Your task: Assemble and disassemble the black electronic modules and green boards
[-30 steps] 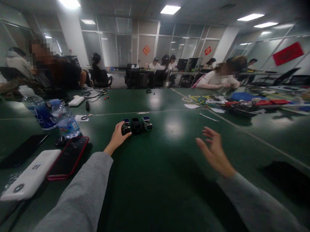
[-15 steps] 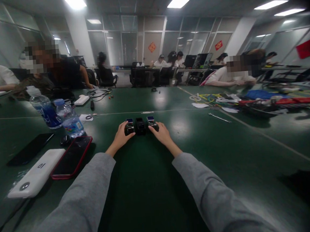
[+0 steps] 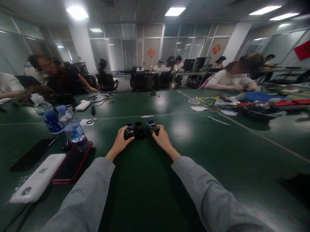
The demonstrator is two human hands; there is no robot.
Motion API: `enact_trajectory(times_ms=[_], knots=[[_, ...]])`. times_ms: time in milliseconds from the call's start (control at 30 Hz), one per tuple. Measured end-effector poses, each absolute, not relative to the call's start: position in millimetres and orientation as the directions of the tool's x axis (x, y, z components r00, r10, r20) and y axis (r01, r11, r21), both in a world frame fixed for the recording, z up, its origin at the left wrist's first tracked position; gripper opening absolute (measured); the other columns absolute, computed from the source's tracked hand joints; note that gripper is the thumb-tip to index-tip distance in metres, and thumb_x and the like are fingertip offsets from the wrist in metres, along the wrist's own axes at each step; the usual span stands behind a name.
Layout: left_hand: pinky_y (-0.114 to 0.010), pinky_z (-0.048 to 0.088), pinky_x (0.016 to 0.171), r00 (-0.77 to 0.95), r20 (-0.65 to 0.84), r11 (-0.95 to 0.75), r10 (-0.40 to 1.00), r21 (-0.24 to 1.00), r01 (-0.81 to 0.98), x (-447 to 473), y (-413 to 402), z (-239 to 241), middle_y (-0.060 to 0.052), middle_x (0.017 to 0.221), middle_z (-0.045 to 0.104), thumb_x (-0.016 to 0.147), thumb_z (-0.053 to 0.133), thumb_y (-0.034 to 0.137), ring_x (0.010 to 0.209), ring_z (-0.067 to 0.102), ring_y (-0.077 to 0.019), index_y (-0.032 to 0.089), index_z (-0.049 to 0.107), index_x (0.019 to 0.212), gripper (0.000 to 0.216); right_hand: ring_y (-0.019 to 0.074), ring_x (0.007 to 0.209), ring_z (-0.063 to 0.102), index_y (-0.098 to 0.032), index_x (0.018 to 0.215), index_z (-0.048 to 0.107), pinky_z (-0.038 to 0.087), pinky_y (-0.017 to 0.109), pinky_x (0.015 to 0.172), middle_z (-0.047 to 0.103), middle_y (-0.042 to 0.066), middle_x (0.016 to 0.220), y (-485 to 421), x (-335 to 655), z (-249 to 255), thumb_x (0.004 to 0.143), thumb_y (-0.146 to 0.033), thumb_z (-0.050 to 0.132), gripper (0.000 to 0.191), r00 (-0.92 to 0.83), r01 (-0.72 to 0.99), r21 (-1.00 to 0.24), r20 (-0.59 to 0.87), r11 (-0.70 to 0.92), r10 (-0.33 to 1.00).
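Observation:
On the green table ahead of me, three small dark devices stand in a row. My left hand is closed around the left device, thumb at its near side and fingers at its outer side. A flat, pale-edged panel tops it. The right device has a similar panel and sits tilted in the grip of my right hand, whose fingers partly cover it. Between them a black block-like device stands untouched, a small gap from each. Their exact kind is too small to make out.
To my left are a white power bank, a red-cased phone, a black phone and two water bottles. A wrench and a heap of cables lie right. Several people sit around the table and beyond.
The right device has turned and tilted, and my right thumb has shifted off its front. My left hand keeps its hold. The whole view has tipped slightly upward.

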State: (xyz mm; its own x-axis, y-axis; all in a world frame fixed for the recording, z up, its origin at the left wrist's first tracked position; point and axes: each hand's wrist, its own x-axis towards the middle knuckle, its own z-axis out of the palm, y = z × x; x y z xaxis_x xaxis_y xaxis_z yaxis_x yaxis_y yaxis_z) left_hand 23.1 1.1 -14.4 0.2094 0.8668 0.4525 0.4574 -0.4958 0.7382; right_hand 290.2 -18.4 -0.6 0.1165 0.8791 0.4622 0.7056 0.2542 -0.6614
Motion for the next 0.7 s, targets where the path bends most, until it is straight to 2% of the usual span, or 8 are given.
enact_trajectory(times_ms=[67, 133, 267, 333, 467, 567, 700], knots=[[-0.059, 0.037, 0.107, 0.208, 0.44, -0.485, 0.874, 0.748, 0.452, 23.3, 0.2, -13.8, -0.014, 0.144, 0.037, 0.077, 0.07, 0.043, 0.131, 0.044, -0.0337, 0.025, 0.039, 0.139, 0.072, 0.0264, 0.094, 0.059, -0.011, 0.123, 0.045, 0.05, 0.038, 0.084, 0.06, 0.012, 0.105, -19.6, 289.3, 1.4, 0.083, -0.016, 0.056, 0.042, 0.132, 0.749, -0.618, 0.493, 0.24, 0.86], [-0.06, 0.038, 0.106, 0.207, 0.415, -0.462, 0.886, 0.762, 0.453, 23.7, -1.8, -11.7, -0.014, 0.145, 0.035, 0.077, 0.07, 0.043, 0.129, 0.045, -0.0339, 0.026, 0.038, 0.139, 0.072, 0.0283, 0.101, 0.055, -0.009, 0.122, 0.046, 0.048, 0.04, 0.088, 0.058, 0.015, 0.109, -21.9, 287.6, 4.2, 0.081, -0.009, 0.05, 0.041, 0.107, 0.824, -0.517, 0.543, 0.232, 0.833], [-0.059, 0.036, 0.108, 0.201, 0.383, -0.431, 0.902, 0.764, 0.479, 25.3, -8.0, -4.3, -0.015, 0.147, 0.033, 0.078, 0.069, 0.044, 0.132, 0.043, -0.0337, 0.024, 0.039, 0.139, 0.071, 0.0309, 0.118, 0.042, -0.009, 0.123, 0.048, 0.042, 0.044, 0.097, 0.049, 0.018, 0.125, -28.0, 282.6, 8.0, 0.078, 0.003, 0.037, 0.048, -0.044, 0.933, -0.26, 0.6, 0.247, 0.799], [-0.057, 0.036, 0.109, 0.195, 0.383, -0.428, 0.903, 0.763, 0.485, 25.9, -10.3, -1.4, -0.014, 0.146, 0.033, 0.078, 0.069, 0.043, 0.133, 0.041, -0.0334, 0.024, 0.04, 0.138, 0.07, 0.0315, 0.12, 0.039, -0.01, 0.123, 0.048, 0.041, 0.044, 0.096, 0.045, 0.018, 0.128, -30.4, 280.3, 7.9, 0.078, 0.003, 0.037, 0.048, -0.092, 0.946, -0.201, 0.589, 0.256, 0.803], [-0.058, 0.037, 0.108, 0.191, 0.379, -0.423, 0.906, 0.764, 0.487, 26.4, -9.9, -0.8, -0.014, 0.146, 0.034, 0.077, 0.07, 0.043, 0.132, 0.042, -0.0334, 0.025, 0.04, 0.138, 0.07, 0.0336, 0.118, 0.038, -0.01, 0.122, 0.048, 0.042, 0.046, 0.094, 0.043, 0.018, 0.127, -33.3, 278.1, 6.3, 0.08, -0.004, 0.046, 0.043, -0.095, 0.947, -0.2, 0.57, 0.25, 0.816], [-0.058, 0.037, 0.107, 0.188, 0.379, -0.421, 0.906, 0.761, 0.494, 26.6, -7.6, -2.5, -0.014, 0.145, 0.034, 0.077, 0.07, 0.042, 0.131, 0.043, -0.0334, 0.025, 0.04, 0.138, 0.071, 0.0348, 0.118, 0.038, -0.011, 0.123, 0.046, 0.042, 0.048, 0.095, 0.041, 0.019, 0.128, -30.7, 278.9, 6.0, 0.083, -0.018, 0.056, 0.042, -0.085, 0.927, -0.251, 0.587, 0.28, 0.805], [-0.057, 0.037, 0.108, 0.18, 0.379, -0.416, 0.908, 0.756, 0.506, 27.0, -6.8, -2.9, -0.013, 0.143, 0.035, 0.076, 0.071, 0.043, 0.132, 0.043, -0.0327, 0.026, 0.04, 0.138, 0.071, 0.0334, 0.121, 0.039, -0.006, 0.131, 0.041, 0.037, 0.048, 0.103, 0.041, 0.021, 0.128, -14.5, 285.6, 3.8, 0.087, -0.037, 0.06, 0.057, 0.032, 0.867, -0.393, 0.656, 0.305, 0.754]])
